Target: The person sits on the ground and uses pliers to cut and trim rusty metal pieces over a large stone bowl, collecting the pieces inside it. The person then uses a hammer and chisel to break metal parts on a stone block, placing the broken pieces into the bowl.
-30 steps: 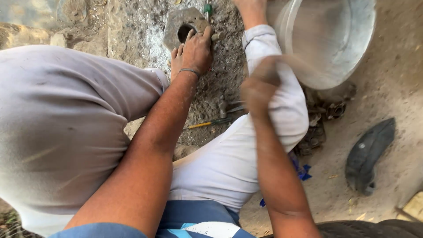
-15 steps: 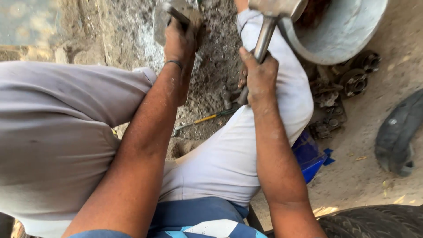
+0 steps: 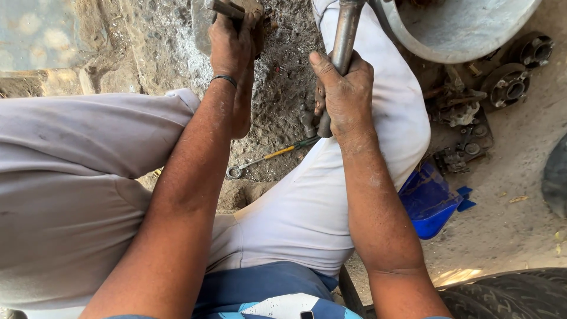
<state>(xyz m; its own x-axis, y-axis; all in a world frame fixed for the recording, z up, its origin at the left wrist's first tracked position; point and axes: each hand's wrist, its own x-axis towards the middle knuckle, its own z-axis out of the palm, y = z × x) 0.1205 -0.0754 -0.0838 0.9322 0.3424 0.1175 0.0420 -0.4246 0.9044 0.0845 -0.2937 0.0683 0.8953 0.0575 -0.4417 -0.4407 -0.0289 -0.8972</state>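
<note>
Both hands have come up and forward within the last second, and we now see them set for striking work rather than groping. Our right hand (image 3: 345, 97) is wrapped tight round the metal handle (image 3: 342, 41) of what seems to be a hammer, thumb pressed along the shaft; a second ago that hand was a blur beside the knee, and half a second ago the grip was forming. The handle runs toward twelve o'clock and leaves the top edge, so its head is hidden. At eleven o'clock from it, our left hand (image 3: 233, 50) is closed over a small metal piece (image 3: 227, 8), pinning it on the rough stone block (image 3: 201, 29); earlier that hand lay flatter, fingers round a holed part. Between our knees, near six o'clock of the hands, a ring spanner (image 3: 269, 158) lies on the dirt floor (image 3: 508, 224). Farther off at three o'clock sit a blue plastic scoop (image 3: 428, 204) and greasy hub parts (image 3: 508, 82), and at one o'clock a grey metal basin (image 3: 466, 29).
</note>
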